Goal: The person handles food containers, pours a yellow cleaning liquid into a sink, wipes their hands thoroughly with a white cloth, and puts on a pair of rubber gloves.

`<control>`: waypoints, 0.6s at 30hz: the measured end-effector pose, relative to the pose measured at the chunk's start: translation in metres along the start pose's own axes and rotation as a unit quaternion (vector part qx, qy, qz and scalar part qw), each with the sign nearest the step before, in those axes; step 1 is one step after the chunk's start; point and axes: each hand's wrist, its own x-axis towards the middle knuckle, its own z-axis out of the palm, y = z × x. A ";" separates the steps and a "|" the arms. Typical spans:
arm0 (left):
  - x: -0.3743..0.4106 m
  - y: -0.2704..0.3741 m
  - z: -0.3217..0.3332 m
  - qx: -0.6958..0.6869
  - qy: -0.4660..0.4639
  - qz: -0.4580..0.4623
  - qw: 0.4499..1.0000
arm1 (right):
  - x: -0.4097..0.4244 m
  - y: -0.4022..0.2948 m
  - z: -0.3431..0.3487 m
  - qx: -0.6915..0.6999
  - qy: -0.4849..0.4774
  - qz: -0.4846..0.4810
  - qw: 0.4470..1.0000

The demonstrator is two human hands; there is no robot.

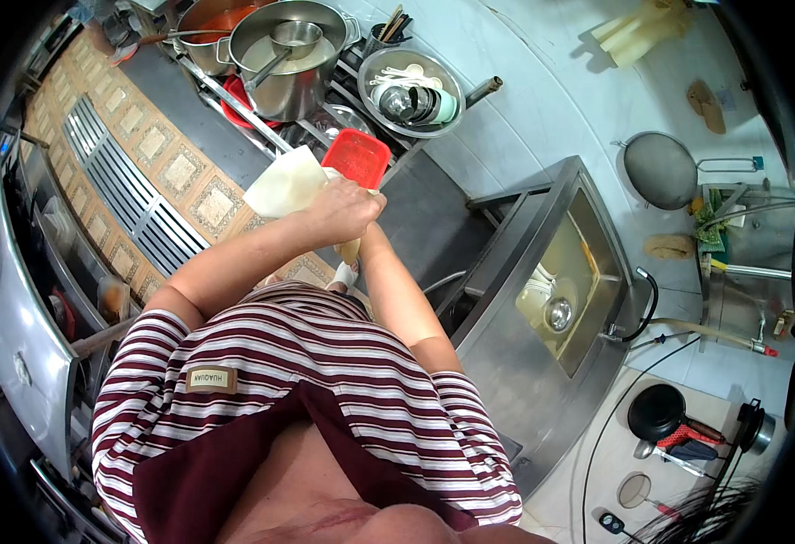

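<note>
In front of my waist, my left hand [346, 209] is closed on a cream rubber glove [289, 182]. The wide part of the glove spreads out to the left of my fingers, and a yellowish tip hangs below them. My right forearm [394, 279] reaches up to the same spot. My right hand is mostly hidden behind my left hand and the glove, so its grip cannot be made out. Just beyond my hands lies a red plastic basket or tray [357, 158].
Beyond stand a large steel pot [285, 88] with a ladle and a steel bowl [369, 85] of spoons and cups. A steel sink [584, 340] holding water and utensils is at right, a steel counter [23, 340] at left. A floor drain grate [132, 197] crosses the tiles.
</note>
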 end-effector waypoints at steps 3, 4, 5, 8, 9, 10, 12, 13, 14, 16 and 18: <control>-0.005 0.001 -0.005 -0.011 -0.063 -0.080 0.995 | 0.007 -0.006 -0.020 -0.093 0.010 -0.019 0.995; -0.007 0.005 -0.009 -0.025 -0.086 -0.122 0.988 | 0.009 -0.006 -0.029 -0.135 0.011 -0.023 0.991; -0.013 0.005 -0.015 -0.037 -0.076 -0.147 0.985 | 0.012 -0.006 -0.038 -0.177 0.009 -0.028 0.984; -0.037 -0.005 -0.023 -0.069 -0.081 -0.236 0.966 | 0.011 -0.015 -0.086 -0.285 -0.016 -0.028 0.958; -0.042 -0.009 -0.015 -0.079 -0.101 -0.280 0.952 | 0.011 -0.021 -0.097 -0.309 -0.027 -0.029 0.950; -0.044 -0.011 -0.006 -0.091 -0.115 -0.325 0.934 | 0.014 -0.027 -0.105 -0.330 -0.035 -0.032 0.943; -0.045 -0.013 0.043 -0.194 0.017 -0.342 0.919 | 0.021 -0.029 -0.103 -0.350 -0.021 -0.034 0.936; -0.043 -0.012 0.057 -0.243 0.079 -0.342 0.904 | 0.031 -0.019 -0.085 -0.354 -0.004 -0.031 0.935; -0.036 -0.006 0.054 -0.264 0.101 -0.346 0.895 | 0.037 -0.003 -0.067 -0.358 0.011 -0.025 0.933; -0.033 -0.007 0.055 -0.266 0.090 -0.352 0.893 | 0.036 0.002 -0.071 -0.312 0.031 -0.038 0.949; -0.032 -0.009 0.060 -0.263 0.099 -0.333 0.900 | 0.039 0.009 -0.065 -0.345 0.033 -0.022 0.938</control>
